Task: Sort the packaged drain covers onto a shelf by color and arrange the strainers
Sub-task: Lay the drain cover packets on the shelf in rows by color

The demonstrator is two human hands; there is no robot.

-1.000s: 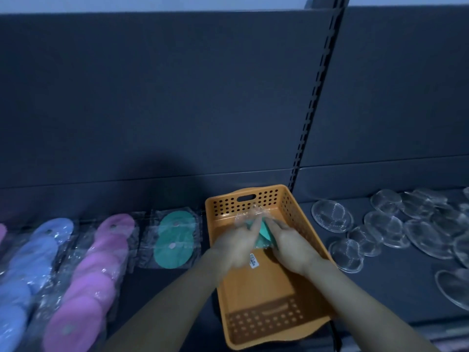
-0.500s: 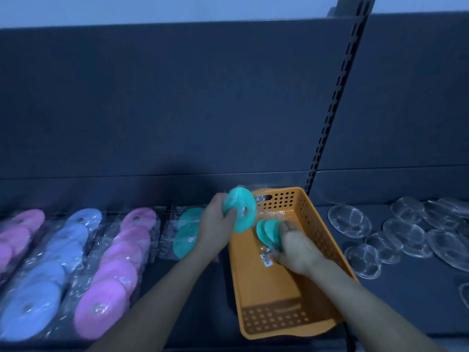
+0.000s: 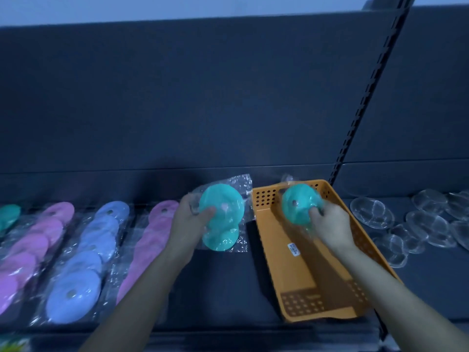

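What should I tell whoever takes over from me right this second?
Left hand holds a teal pack over the teal pile on the shelf.
Right hand holds a second teal pack over the basket.
Done: pink rows and blue row laid out.
Left: set both teal packs on the pile, then arrange the clear strainers, which lie loose at the right.

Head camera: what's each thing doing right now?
Left hand: holds a bagged teal cover above the shelf.
Right hand: holds a second teal cover in the air.
Orange basket: sits on the shelf.
Pink covers, blue covers: lie bagged in rows.
Clear strainers: lie loose.
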